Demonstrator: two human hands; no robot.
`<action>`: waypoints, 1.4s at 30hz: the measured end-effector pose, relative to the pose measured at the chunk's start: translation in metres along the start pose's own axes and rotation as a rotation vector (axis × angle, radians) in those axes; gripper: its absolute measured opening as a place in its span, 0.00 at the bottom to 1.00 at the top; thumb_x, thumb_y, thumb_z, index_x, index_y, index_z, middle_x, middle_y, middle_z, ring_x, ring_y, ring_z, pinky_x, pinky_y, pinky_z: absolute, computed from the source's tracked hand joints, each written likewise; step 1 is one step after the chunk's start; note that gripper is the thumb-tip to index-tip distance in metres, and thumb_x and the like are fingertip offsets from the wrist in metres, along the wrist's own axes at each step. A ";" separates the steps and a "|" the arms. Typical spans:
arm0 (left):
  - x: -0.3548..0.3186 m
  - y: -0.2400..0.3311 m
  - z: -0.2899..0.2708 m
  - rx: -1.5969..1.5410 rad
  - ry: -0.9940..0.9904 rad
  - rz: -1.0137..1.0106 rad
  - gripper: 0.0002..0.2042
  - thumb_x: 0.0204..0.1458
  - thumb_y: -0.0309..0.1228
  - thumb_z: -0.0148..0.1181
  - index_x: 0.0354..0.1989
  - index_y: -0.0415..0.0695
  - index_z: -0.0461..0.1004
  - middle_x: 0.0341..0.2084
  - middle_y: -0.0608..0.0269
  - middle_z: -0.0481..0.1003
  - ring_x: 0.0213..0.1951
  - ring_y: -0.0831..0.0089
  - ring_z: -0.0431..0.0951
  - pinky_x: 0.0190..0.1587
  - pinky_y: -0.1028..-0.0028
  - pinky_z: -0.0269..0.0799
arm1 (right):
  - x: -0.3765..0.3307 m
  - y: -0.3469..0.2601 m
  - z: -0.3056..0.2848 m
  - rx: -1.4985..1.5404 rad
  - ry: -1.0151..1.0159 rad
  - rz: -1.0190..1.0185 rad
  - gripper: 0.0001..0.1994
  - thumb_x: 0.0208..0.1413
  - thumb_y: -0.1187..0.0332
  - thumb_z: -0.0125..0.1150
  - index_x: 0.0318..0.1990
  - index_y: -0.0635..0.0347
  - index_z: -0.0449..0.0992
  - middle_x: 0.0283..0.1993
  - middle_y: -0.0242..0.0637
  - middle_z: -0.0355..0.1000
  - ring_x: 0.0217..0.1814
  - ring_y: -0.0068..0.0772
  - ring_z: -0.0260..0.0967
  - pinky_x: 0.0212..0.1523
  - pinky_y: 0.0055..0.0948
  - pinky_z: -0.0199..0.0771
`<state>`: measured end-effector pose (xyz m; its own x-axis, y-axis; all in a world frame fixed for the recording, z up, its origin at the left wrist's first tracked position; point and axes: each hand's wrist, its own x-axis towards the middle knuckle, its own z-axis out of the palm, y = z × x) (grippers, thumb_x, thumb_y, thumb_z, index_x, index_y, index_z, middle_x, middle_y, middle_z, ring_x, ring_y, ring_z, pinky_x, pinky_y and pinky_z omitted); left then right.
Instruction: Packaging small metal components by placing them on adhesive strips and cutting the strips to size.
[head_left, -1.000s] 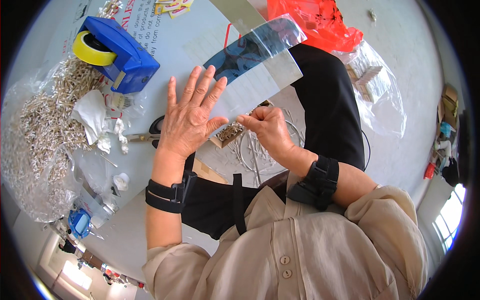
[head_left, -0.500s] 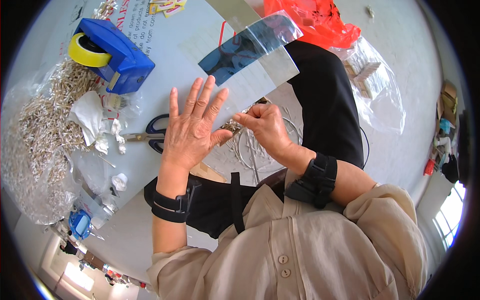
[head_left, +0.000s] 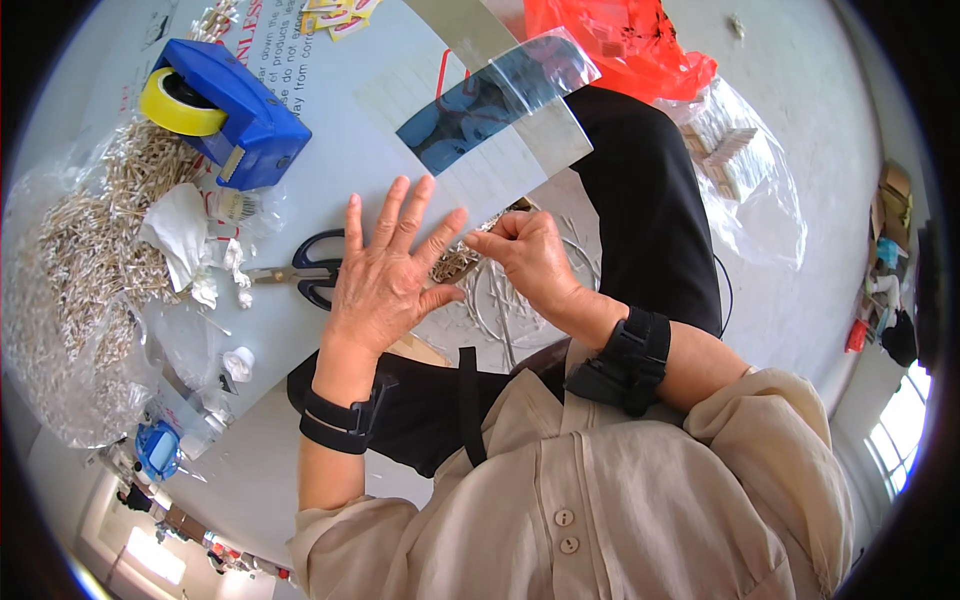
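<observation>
My left hand (head_left: 384, 285) lies on the pale table with its fingers spread, holding nothing. Just right of it, at the table's near edge, my right hand (head_left: 535, 262) is pinched closed; anything between its fingertips is hidden or too small to make out. Beneath the two hands, below the table edge, part of a pile of cotton swabs (head_left: 458, 262) shows. Beyond my fingertips a shiny dark-blue and clear plastic sheet (head_left: 470, 115) lies across a flat metallic strip (head_left: 553, 140). Dark-handled scissors (head_left: 316, 270) rest beside my left wrist.
A blue tape dispenser (head_left: 255, 125) with yellow tape stands at the far left. Below it a clear bag (head_left: 95, 270) spills many cotton swabs, with crumpled white tissue (head_left: 172, 232) alongside. A red plastic bag (head_left: 615, 50) and a clear bag of packed bundles (head_left: 735, 165) lie at the right.
My left hand has slid slightly toward me, away from the blue sheet. My right hand stays pinched in nearly the same place.
</observation>
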<state>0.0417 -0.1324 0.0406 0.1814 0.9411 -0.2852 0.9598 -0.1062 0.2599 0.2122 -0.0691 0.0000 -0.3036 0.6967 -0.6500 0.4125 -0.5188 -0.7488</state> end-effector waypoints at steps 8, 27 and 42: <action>0.009 0.000 -0.002 -0.027 0.058 -0.021 0.42 0.34 0.54 0.62 0.63 0.66 0.55 0.67 0.65 0.44 0.67 0.63 0.42 0.64 0.47 0.41 | -0.001 -0.001 -0.001 -0.031 -0.011 -0.024 0.17 0.44 0.69 0.67 0.12 0.65 0.66 0.12 0.29 0.57 0.17 0.18 0.51 0.16 0.27 0.54; 0.008 0.001 -0.002 0.010 -0.003 0.074 0.45 0.29 0.49 0.68 0.62 0.72 0.54 0.66 0.68 0.45 0.67 0.66 0.43 0.65 0.49 0.42 | 0.002 0.004 -0.004 -0.060 -0.036 -0.008 0.14 0.44 0.68 0.67 0.16 0.66 0.71 0.13 0.31 0.62 0.17 0.18 0.57 0.17 0.27 0.59; 0.006 0.003 -0.001 -0.039 -0.019 0.071 0.46 0.29 0.47 0.69 0.63 0.70 0.53 0.66 0.66 0.45 0.67 0.65 0.44 0.65 0.49 0.42 | 0.004 0.007 -0.003 -0.034 -0.019 -0.002 0.14 0.43 0.68 0.67 0.16 0.67 0.71 0.13 0.32 0.62 0.17 0.19 0.56 0.18 0.28 0.58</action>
<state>0.0454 -0.1266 0.0409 0.2535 0.9253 -0.2822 0.9351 -0.1598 0.3162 0.2159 -0.0684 -0.0071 -0.3208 0.6876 -0.6514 0.4412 -0.5001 -0.7451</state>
